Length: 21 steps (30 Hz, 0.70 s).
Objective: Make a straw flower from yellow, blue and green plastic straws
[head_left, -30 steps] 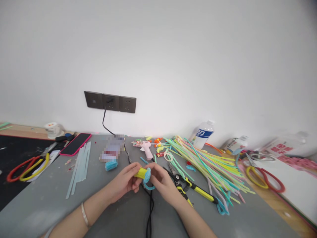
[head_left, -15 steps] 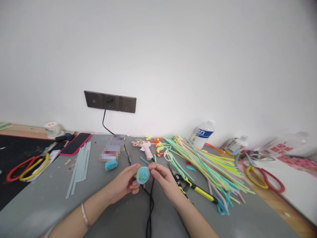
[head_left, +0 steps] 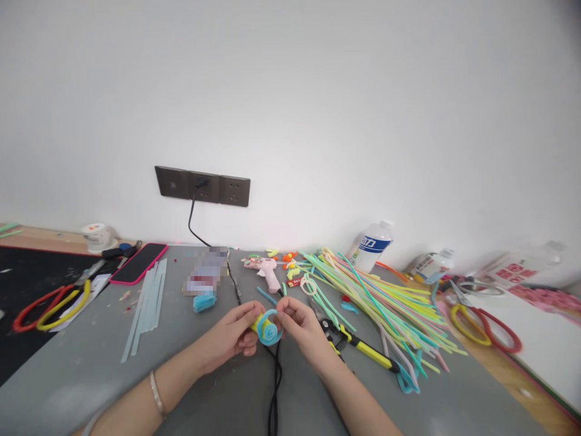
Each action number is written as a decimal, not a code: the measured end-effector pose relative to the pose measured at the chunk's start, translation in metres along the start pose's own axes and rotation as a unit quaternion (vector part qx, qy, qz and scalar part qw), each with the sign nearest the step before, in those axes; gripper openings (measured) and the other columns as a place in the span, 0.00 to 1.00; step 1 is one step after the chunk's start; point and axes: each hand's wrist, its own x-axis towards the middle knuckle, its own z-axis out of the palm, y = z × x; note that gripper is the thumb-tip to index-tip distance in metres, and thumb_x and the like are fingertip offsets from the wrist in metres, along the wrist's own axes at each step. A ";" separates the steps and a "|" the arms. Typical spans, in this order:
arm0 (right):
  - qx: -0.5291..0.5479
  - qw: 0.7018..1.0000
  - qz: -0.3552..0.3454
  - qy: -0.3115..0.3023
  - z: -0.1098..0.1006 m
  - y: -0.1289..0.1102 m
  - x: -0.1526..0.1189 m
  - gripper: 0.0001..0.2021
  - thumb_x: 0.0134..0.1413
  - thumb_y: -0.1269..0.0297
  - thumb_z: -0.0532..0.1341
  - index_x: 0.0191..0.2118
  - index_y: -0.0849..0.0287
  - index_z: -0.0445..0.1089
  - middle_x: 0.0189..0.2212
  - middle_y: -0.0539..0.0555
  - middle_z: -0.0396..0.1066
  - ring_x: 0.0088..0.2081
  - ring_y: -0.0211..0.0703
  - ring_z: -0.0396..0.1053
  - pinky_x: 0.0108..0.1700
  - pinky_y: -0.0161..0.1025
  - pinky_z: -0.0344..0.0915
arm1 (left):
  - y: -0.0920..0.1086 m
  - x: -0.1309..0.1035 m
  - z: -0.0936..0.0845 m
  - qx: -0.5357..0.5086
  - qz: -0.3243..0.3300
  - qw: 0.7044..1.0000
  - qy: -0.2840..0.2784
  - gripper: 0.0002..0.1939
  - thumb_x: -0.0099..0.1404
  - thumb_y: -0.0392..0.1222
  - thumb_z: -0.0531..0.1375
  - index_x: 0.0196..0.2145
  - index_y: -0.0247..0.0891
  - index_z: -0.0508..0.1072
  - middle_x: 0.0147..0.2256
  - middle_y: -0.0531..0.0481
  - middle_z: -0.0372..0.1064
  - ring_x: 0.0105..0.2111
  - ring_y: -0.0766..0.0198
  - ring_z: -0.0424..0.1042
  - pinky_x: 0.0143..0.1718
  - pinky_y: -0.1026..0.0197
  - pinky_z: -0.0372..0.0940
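Note:
In the middle of the head view, a coiled blue and yellow pipe cleaner piece is held between both hands above the grey table. My left hand is closed on its yellow side, fingers curled underneath. My right hand pinches the blue pipe cleaner strand that loops off the top of the coil. Beyond the hands lies a pink glue gun, its black cable running beneath them. A bundled blue pipe cleaner rests to the left of my left hand.
Right of my hands lie yellow-black pliers and a heap of pastel pipe cleaners. A white bottle stands by the wall. On the left are translucent glue sticks, a pink-edged phone and scissors; more scissors lie far right.
The blue outer strand has come away from the coil into an open loop, drawn up by my right hand. The coil has tilted and shifted slightly right; my left hand stays nearly in place.

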 end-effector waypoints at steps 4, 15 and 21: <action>0.000 1.000 0.005 0.028 -0.001 -0.001 -0.001 0.18 0.52 0.47 0.63 0.32 0.58 0.64 0.18 0.43 0.59 0.19 0.32 0.52 0.21 0.30 0.50 | 0.001 0.000 0.001 -0.031 0.011 0.999 0.009 0.16 0.64 0.55 0.60 0.33 0.38 0.67 0.17 0.62 0.48 0.19 0.72 0.42 0.22 0.69 0.49; -0.006 1.000 0.001 0.031 0.001 -0.001 0.000 0.18 0.54 0.47 0.62 0.32 0.58 0.64 0.19 0.43 0.59 0.17 0.31 0.50 0.20 0.31 0.48 | 0.002 0.000 0.001 -0.114 0.016 0.993 -0.003 0.13 0.64 0.51 0.61 0.35 0.39 0.67 0.19 0.59 0.58 0.19 0.72 0.53 0.24 0.68 0.52; 0.015 1.000 -0.003 0.018 -0.003 -0.002 0.000 0.16 0.54 0.49 0.64 0.35 0.58 0.64 0.19 0.42 0.58 0.18 0.30 0.49 0.20 0.31 0.45 | 0.002 0.001 0.001 -0.118 0.044 0.992 0.006 0.11 0.66 0.48 0.60 0.35 0.39 0.66 0.21 0.58 0.59 0.20 0.72 0.55 0.26 0.67 0.52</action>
